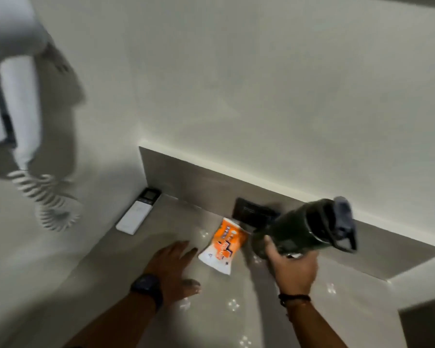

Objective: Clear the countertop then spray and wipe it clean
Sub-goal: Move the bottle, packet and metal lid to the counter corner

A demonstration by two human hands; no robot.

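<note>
My right hand (293,268) grips a dark green water bottle (304,229) with a black handled lid, held tilted above the grey countertop (141,254). An orange and white packet (222,244) lies flat on the counter just left of the bottle. My left hand (173,266), a dark watch on its wrist, hovers low over the counter with fingers spread, its fingertips close to the packet's left edge. A white remote control (138,211) lies in the back left corner against the wall.
A dark wall plate (251,214) sits on the grey backsplash behind the packet. A white wall-mounted hair dryer (18,104) with a coiled cord (48,202) hangs at the left. The counter steps down at the right edge (399,310).
</note>
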